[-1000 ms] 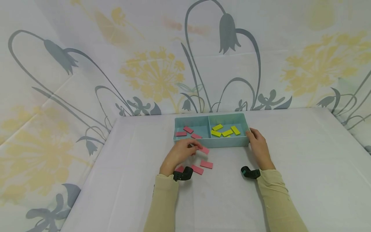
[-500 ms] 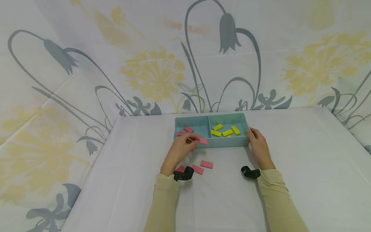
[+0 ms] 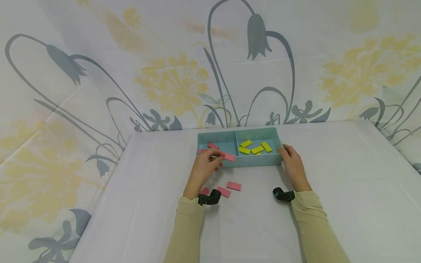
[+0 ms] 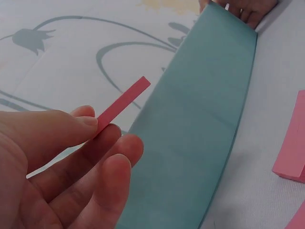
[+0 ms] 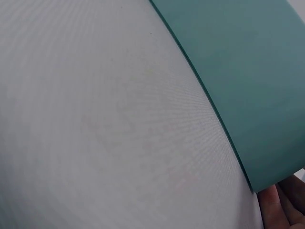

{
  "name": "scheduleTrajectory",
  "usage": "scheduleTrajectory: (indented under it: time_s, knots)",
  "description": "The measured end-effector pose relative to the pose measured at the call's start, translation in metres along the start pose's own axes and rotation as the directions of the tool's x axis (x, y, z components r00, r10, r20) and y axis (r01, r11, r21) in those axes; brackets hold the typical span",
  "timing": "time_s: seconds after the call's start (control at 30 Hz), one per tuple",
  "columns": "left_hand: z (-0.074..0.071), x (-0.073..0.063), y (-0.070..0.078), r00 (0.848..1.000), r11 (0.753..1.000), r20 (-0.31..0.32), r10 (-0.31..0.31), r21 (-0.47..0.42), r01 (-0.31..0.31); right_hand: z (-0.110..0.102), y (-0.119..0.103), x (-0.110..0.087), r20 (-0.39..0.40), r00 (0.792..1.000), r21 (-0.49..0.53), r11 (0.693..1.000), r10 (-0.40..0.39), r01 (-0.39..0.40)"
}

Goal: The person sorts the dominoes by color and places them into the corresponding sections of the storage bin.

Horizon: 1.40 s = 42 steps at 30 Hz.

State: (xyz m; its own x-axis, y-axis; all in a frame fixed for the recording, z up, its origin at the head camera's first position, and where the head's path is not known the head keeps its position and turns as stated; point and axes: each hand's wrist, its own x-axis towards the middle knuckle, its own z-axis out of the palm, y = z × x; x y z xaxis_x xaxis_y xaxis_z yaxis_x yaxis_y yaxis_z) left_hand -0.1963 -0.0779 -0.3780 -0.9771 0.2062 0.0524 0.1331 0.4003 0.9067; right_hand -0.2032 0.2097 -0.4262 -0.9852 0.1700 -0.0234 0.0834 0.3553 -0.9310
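Pink tile [image 3: 229, 157]: I see it just left of frame centre in the head view, at the near wall of the tray's left compartment, long axis running left-right, free end pointing right.
Left hand [image 3: 205, 168]: thumb and fingers [image 4: 102, 143] pinch one end of the pink tile; in the left wrist view it sticks up and to the right, past the fingertips. My forearm comes up from the lower edge.
Right hand [image 3: 292, 162]: fingers curl around the tray's right near corner, wrist low on the tabletop [image 3: 329, 164].
Tray [image 3: 253, 159]: teal, two compartments; pink tiles left, yellow tiles [image 3: 256, 148] right.
Loose pink tiles [image 3: 234, 186]: flat on the tabletop below the tray, near my left wrist.
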Motion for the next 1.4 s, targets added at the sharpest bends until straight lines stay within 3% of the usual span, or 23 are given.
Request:
scheduleTrajectory:
  time_s: [0.33,0.67,1.1,1.4]
  knots:
    - [0.000,0.001,-0.001,1.000,0.997,-0.010,0.014,-0.076,-0.015,0.000,-0.001,-0.001,0.009,1.000,0.015,1.000,-0.006,0.006]
    - [0.004,0.001,-0.004,0.998,0.986,0.020,-0.062,-0.152,0.065,-0.001,-0.001,-0.001,0.005,1.000,0.005,1.000,-0.003,0.003]
    - [0.010,0.003,-0.005,0.994,0.990,0.031,-0.104,-0.091,0.106,-0.001,0.000,-0.001,0.005,1.000,0.000,1.000,0.008,-0.008]
    - [0.010,0.002,-0.007,0.995,0.995,0.043,-0.089,-0.039,0.091,-0.001,0.001,0.000,-0.003,1.000,0.004,1.000,-0.002,0.002]
